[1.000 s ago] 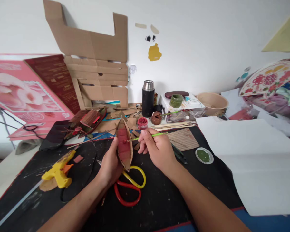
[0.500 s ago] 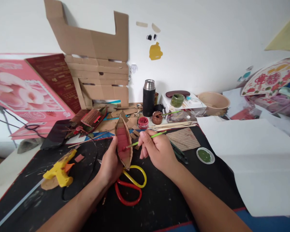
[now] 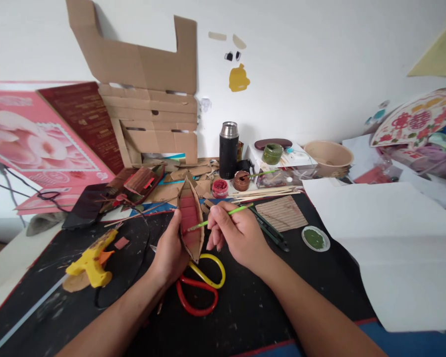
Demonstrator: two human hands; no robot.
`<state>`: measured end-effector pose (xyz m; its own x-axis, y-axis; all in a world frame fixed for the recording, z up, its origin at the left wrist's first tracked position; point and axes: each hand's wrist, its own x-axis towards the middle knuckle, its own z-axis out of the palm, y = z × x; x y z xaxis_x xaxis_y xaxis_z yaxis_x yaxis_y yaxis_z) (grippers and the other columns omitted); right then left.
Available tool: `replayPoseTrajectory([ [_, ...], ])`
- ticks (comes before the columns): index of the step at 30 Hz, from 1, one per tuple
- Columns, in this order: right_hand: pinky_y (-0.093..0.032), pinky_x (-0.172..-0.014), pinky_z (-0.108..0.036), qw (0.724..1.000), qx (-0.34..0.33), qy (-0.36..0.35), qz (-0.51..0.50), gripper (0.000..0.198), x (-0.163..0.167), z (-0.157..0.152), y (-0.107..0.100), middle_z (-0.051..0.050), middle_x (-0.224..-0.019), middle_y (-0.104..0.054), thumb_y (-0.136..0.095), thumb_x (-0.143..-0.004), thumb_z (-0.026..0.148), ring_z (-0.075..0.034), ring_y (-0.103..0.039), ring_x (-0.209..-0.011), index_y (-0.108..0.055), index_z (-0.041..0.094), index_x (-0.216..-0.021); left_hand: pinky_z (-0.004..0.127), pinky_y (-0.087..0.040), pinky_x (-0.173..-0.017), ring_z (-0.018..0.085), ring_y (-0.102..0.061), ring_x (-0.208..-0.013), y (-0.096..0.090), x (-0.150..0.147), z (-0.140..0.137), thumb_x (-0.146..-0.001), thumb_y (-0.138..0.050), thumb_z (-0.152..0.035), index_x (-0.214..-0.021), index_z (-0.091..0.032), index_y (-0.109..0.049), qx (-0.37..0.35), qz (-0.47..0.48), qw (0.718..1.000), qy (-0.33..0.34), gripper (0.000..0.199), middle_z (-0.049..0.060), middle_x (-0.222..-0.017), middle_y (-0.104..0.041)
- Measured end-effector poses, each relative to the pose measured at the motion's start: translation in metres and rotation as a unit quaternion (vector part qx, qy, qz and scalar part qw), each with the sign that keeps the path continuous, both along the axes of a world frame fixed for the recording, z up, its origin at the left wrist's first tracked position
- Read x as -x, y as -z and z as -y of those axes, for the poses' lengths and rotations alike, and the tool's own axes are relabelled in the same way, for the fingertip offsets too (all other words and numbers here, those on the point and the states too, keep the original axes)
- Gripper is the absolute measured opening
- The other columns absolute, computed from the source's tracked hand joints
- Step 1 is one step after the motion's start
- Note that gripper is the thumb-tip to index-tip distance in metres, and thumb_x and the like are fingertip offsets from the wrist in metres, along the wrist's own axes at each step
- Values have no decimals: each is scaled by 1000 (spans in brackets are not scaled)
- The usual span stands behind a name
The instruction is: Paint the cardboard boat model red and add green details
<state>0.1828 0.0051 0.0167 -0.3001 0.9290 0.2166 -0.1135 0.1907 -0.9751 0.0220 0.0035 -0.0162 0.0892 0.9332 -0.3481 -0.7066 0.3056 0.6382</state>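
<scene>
My left hand (image 3: 171, 250) is closed around the lower left side of a small cardboard boat (image 3: 191, 213), holding it tilted up with its inside facing me. Red paint covers much of the boat's inside; the lower end is bare brown card. In my right hand (image 3: 238, 230) a thin green paintbrush (image 3: 223, 216) is pinched between thumb and fingers, its tip touching the boat's inner floor. Scissors (image 3: 198, 297) with one red and one yellow handle lie below the boat, blades partly hidden by my left hand. An open jar of red paint (image 3: 220, 188) stands behind.
A yellow glue gun (image 3: 92, 263) with its cord lies at left. Behind stand a black flask (image 3: 229, 151) and a brown paint jar (image 3: 241, 180) with a brush. At right are corrugated card (image 3: 281, 213), a lid with green paint (image 3: 315, 239) and white paper (image 3: 397, 248).
My right hand has shifted slightly left, and the brush tip has slid left across the boat's inner floor. My left hand and the boat have stayed nearly still.
</scene>
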Motion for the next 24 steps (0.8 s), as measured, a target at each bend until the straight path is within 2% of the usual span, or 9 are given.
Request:
replayPoseTrajectory([
  [5,-47,-44,-19,1000,19,2,-16,59,1,-1,0,7,-49,-55,-52,-106,75,-14,-67,-44,-60,23,-83,47,-68,-90,35,-85,-93,1,1,1,-103,-67,-42,-116,-10,-82,0,4,1000,12,38,14,-98,-87],
  [10,-46,-43,-18,999,29,14,-27,59,3,-3,4,6,-53,-58,-55,-104,77,-15,-72,-48,-61,22,-84,45,-68,-92,34,-85,-93,-1,2,2,-104,-65,-41,-109,-10,-83,0,-5,1000,9,36,15,-97,-87],
  [18,-50,-44,-20,997,33,39,-54,59,2,-8,6,5,-55,-61,-58,-102,78,-15,-72,-49,-63,22,-86,47,-65,-102,33,-85,-94,3,2,3,-105,-65,-39,-128,-12,-81,6,16,1000,9,39,14,-102,-88],
  [24,-51,-45,-19,996,29,52,-62,59,1,-8,4,4,-55,-63,-60,-102,78,-16,-73,-50,-64,21,-87,46,-67,-98,34,-85,-93,2,0,3,-106,-63,-39,-120,-11,-83,25,5,1000,3,37,13,-92,-87],
])
